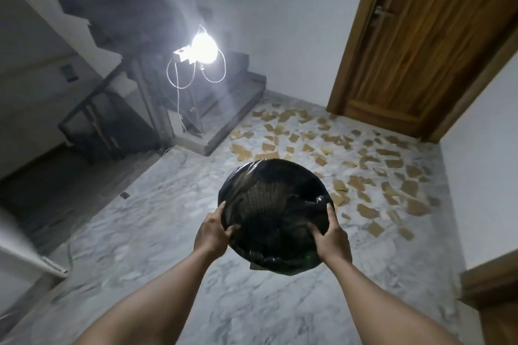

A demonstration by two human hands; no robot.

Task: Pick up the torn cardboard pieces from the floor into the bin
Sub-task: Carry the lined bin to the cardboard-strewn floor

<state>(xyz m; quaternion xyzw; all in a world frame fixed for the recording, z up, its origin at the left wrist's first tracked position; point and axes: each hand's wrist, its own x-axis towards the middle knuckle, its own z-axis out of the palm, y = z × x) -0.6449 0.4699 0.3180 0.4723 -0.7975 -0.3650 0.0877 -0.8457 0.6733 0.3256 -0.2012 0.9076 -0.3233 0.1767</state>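
Marbled floor (157,232), torn cardboard pieces (417,207), round black-lined bin (269,204), left hand (213,232), right hand (332,238), fingers (231,230) gripping rim

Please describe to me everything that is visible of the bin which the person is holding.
The bin is round and lined with a glossy black plastic bag folded over its rim; a lattice wall shows inside. It is held in the air above the marble floor, tilted so that its mouth faces the camera. The left hand and the right hand grip its near rim, thumbs inside. Its dark interior looks empty.
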